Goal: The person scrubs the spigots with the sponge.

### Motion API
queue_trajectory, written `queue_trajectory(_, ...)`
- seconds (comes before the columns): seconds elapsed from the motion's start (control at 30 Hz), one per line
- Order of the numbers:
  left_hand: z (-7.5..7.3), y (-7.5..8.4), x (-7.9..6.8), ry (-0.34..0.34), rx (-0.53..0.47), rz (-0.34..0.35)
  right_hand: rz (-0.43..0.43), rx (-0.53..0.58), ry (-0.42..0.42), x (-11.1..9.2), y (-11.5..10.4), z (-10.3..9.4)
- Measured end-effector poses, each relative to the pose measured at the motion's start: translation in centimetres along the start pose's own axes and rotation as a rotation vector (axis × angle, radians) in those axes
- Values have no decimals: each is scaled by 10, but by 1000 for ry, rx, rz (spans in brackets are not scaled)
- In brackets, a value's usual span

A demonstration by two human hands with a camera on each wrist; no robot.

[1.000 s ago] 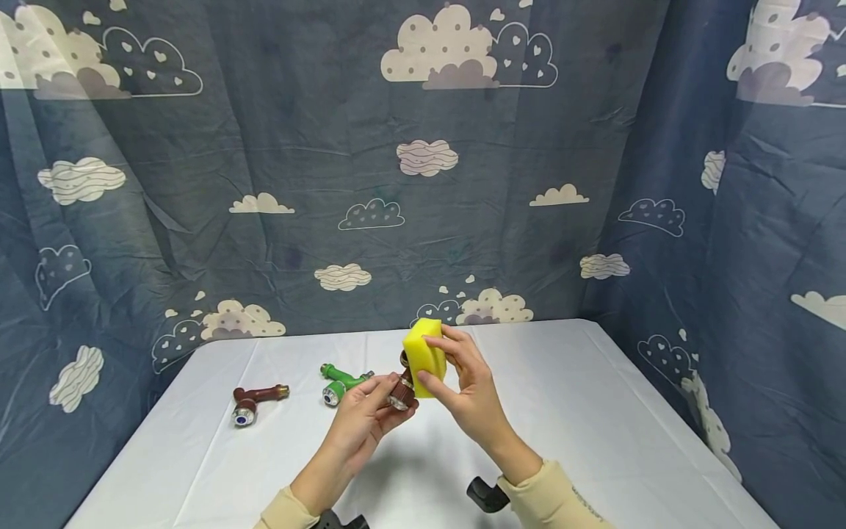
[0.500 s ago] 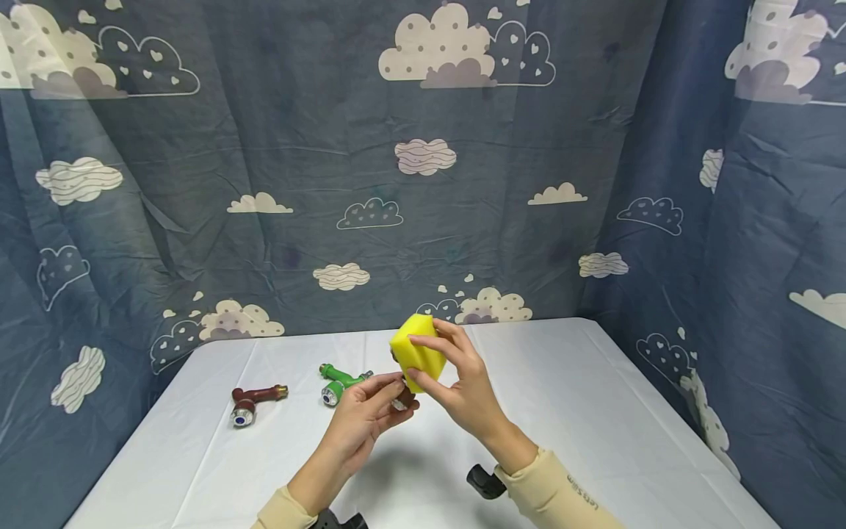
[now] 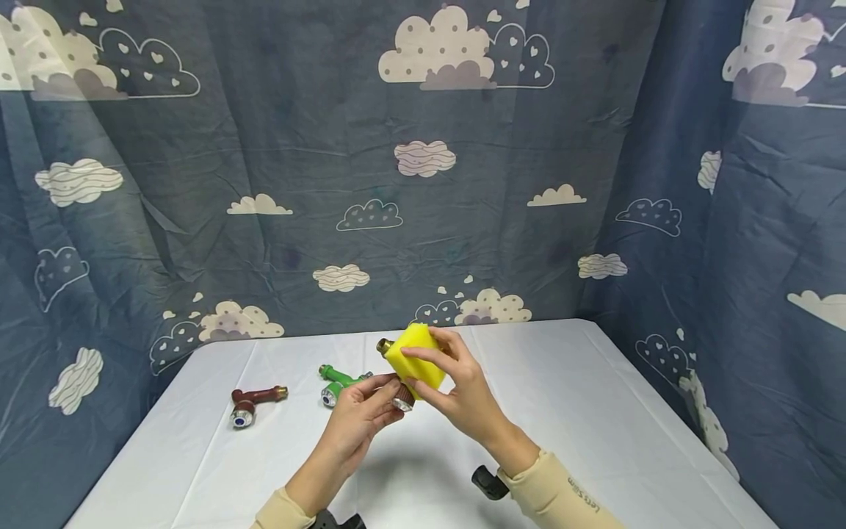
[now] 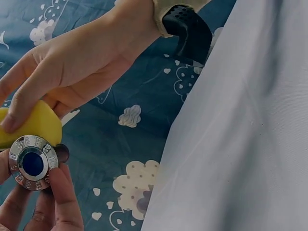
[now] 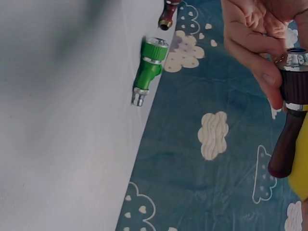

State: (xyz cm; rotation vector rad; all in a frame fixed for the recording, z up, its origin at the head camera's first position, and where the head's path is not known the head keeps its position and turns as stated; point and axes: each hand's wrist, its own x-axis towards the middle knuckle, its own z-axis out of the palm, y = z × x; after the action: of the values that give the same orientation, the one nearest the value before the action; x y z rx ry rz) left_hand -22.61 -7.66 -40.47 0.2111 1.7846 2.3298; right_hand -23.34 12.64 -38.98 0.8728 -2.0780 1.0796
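Note:
My left hand [image 3: 357,422] holds a dark brown pipe-shaped piece [image 5: 294,86] between thumb and fingers, above the table. It has a ribbed barrel, a slim stem and a silver cap [image 4: 33,162] with a dark blue centre and small studs. In the head view its brass end sticks out at the sponge's upper left. My right hand [image 3: 469,397] pinches a yellow sponge [image 3: 413,358] between thumb and fingers. The sponge lies against the brown piece and hides its middle in the head view. Only an edge of my right hand shows in the right wrist view.
On the white table [image 3: 568,411], to the left, lie a similar brown piece [image 3: 259,395] and a green one [image 3: 340,382] with silver ends. A dark cloud-print cloth [image 3: 304,147] hangs behind and beside the table. Black camera mounts sit at both wrists.
The sponge has shifted slightly left and tilted over the brown piece. That piece has turned, so its brass end now shows left of the sponge. The pieces on the table stay put.

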Motion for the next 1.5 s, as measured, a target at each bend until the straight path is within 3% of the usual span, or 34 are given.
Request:
queue_trajectory(0.2, -1, 4, 2, 24, -34, -4, -8, -40, -18, -3, 5, -6)
queue_trajectory(0.53, -6, 6, 2, 9, -144, -31, 8, -50, 21, -10, 16, -5)
queue_trajectory(0.8, -6, 8, -1, -32, -233, -13, 128, 25, 76, -11, 13, -1)
queue_trajectory(0.9, -7, 9, -2, -67, -267, 2, 205, 129, 61, -7, 11, -2)
queue_trajectory(1.03, -8, 6, -3, -125, -295, 5, 359, 346, 12, -4, 10, -4)
queue_trajectory(1.33, -18, 4, -4, -234, -253, 47, 733, 862, -127, 4, 13, -16)
queue_trajectory(1.5, -24, 1, -3, -309, -184, 67, 810, 951, -244, 2, 20, -25)
